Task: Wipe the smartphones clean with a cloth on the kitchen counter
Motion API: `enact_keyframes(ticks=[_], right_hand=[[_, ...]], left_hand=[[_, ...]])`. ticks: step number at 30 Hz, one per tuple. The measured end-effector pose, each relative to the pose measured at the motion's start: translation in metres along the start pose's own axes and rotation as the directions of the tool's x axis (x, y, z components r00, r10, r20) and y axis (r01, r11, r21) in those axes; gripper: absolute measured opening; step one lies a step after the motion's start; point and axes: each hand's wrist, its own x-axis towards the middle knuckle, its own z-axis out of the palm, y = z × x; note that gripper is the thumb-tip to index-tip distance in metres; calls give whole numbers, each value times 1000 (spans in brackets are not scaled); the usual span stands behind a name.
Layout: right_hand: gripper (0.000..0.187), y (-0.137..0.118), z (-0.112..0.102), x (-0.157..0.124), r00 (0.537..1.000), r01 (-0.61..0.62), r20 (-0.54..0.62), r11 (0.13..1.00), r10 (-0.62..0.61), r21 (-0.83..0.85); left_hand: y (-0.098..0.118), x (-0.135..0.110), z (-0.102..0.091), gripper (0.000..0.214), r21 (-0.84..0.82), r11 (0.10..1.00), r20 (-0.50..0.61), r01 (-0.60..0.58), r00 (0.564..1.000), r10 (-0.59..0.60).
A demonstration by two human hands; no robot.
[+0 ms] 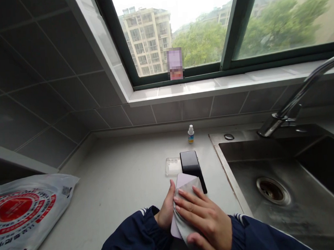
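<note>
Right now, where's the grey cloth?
In the head view, the grey cloth is low, just right of centre, spread over the lilac flat object beneath the right hand, left of the sink.

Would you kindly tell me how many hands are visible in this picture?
2: the left hand holds the lilac slab at its left edge, and the right hand lies on the grey cloth covering part of it. No others show.

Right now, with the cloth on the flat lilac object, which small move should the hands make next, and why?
Probably slide the cloth forward and left: the right hand is spread over it, the left hand holds the flat lilac object, whose far left corner lies bare.
</note>
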Motion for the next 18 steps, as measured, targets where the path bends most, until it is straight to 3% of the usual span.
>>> enact_keyframes(ticks=[2, 5, 7, 9, 11, 13, 14, 18], right_hand=[[53, 1, -1, 0, 1000, -3, 7, 1000, 3, -19], [50, 9, -3, -1, 996, -88, -42, 991, 85, -97], [50, 14, -3, -2, 985, -157, -90, 976, 144, -153], [52, 15, -2, -1, 977, -200, -115, 962, 181, -186], [54, 12, -1, 0, 979, -193, -100, 965, 177, -179], [55, 5, -1, 1, 991, -129, -57, 984, 123, -124], [55, 1, -2, 1, 996, -88, -37, 992, 85, -87], [54, -10, -2, 3, 999, 28, -17, 1000, -27, 12]], left_hand=[[-1, 0, -2, 78, -4, 1000, -2, -21, 1000, 21], [1, -1, -8, 91, 77, 996, 145, 34, 988, -45], [4, -3, -12, 118, 248, 921, 243, 300, 901, -359], [6, -6, -12, 126, 316, 860, 248, 400, 840, -482], [6, -7, -6, 117, 254, 901, 242, 353, 879, -412], [4, -8, 1, 89, 62, 994, 203, 87, 974, -98], [3, -8, 4, 85, 20, 1000, 163, 17, 986, -20], [1, -7, 6, 90, -9, 999, 17, 48, 999, -48]])
